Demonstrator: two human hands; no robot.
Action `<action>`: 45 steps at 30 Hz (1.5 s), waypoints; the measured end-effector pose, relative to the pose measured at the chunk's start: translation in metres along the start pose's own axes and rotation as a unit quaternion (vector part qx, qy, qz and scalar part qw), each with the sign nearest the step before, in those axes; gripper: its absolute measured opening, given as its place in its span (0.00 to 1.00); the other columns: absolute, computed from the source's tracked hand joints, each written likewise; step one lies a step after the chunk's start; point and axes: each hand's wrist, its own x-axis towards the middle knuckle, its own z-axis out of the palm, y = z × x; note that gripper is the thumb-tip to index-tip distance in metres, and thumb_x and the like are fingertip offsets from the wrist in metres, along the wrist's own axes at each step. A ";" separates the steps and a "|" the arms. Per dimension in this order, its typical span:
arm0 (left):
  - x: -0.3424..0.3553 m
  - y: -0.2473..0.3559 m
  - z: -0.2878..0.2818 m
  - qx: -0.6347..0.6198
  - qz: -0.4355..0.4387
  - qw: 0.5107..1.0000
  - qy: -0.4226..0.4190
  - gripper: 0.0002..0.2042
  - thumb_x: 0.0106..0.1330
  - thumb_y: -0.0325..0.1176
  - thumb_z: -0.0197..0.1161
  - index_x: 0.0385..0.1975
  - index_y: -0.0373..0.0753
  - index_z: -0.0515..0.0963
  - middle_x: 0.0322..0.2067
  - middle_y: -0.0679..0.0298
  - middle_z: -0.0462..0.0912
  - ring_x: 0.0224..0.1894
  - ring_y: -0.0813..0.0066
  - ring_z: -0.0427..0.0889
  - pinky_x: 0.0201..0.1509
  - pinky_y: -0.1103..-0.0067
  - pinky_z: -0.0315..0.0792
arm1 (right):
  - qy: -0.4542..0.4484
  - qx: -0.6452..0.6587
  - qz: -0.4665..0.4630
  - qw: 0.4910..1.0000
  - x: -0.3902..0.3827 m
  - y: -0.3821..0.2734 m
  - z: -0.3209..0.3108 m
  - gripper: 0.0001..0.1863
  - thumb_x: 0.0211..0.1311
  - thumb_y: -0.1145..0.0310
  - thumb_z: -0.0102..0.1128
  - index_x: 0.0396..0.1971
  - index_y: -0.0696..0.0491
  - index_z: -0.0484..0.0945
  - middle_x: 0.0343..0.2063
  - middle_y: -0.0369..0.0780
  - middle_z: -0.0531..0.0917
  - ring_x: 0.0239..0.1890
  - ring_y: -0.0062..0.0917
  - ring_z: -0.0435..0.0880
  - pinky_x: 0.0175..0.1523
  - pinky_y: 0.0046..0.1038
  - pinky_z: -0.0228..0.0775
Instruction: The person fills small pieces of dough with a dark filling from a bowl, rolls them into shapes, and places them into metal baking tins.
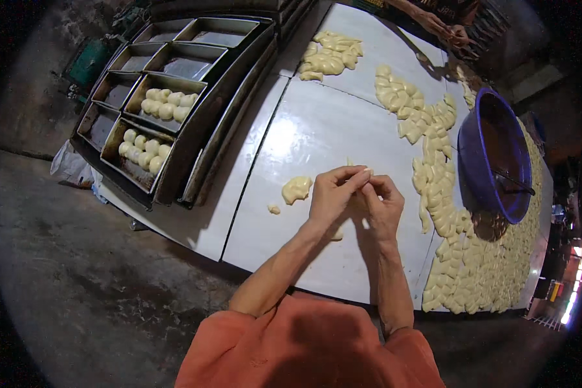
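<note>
Over the white table (265, 239), my left hand (333, 195) and my right hand (383, 205) meet with fingertips pinched together. A bit of pale dough (368, 171) shows between them; most of it is hidden by the fingers. Left of my hands lies a flattened lump of dough (297, 189), with a small scrap of dough (273, 209) beside it. Another dough piece (336, 235) peeks out on the table below my left hand.
At left, a rack of metal baking tins (186, 59) has rows of dough balls (143, 151) in two compartments. A purple basin (478, 165) holds brown contents at right, amid many cut dough pieces (462, 275). Another person's hands (447, 31) are at the far side.
</note>
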 end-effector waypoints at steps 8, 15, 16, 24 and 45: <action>-0.002 0.035 -0.034 0.020 -0.089 0.994 -0.060 0.14 0.67 0.34 0.69 0.44 0.31 0.83 0.33 0.61 0.85 0.35 0.79 0.83 0.35 0.84 0.78 | -0.117 0.060 0.069 0.989 -0.024 -0.016 0.003 0.16 0.67 0.69 0.63 0.52 0.57 0.81 0.53 0.43 0.78 0.51 0.23 0.78 0.53 0.26 0.74; -0.018 0.025 -0.035 0.023 0.022 0.995 -0.099 0.11 0.70 0.30 0.64 0.47 0.33 0.84 0.36 0.65 0.86 0.35 0.83 0.83 0.40 0.85 0.80 | 0.053 0.072 -0.151 0.984 -0.024 -0.001 0.030 0.09 0.67 0.77 0.60 0.46 0.55 0.79 0.52 0.42 0.75 0.50 0.27 0.79 0.55 0.28 0.74; -0.018 0.024 -0.036 0.062 0.015 0.993 -0.102 0.11 0.70 0.29 0.62 0.47 0.33 0.84 0.36 0.64 0.87 0.35 0.82 0.84 0.40 0.85 0.80 | 0.102 0.075 -0.123 0.984 -0.031 -0.013 0.040 0.08 0.67 0.76 0.62 0.44 0.55 0.78 0.49 0.42 0.77 0.47 0.27 0.79 0.50 0.28 0.75; -0.033 0.019 -0.037 0.120 -0.033 0.982 -0.139 0.13 0.71 0.30 0.59 0.51 0.34 0.83 0.37 0.63 0.87 0.37 0.83 0.83 0.43 0.84 0.79 | 0.053 -0.093 -0.139 0.984 -0.024 0.026 0.013 0.13 0.69 0.63 0.64 0.29 0.58 0.78 0.24 0.35 0.78 0.24 0.20 0.73 0.31 0.26 0.68; -0.072 -0.002 -0.055 0.490 0.150 0.844 -0.158 0.27 0.60 0.36 0.69 0.60 0.39 0.72 0.50 0.52 0.79 0.48 0.51 0.81 0.49 0.66 0.77 | -0.110 0.024 0.161 0.981 -0.067 0.027 -0.008 0.14 0.70 0.69 0.57 0.48 0.62 0.80 0.37 0.42 0.84 0.38 0.21 0.80 0.45 0.26 0.74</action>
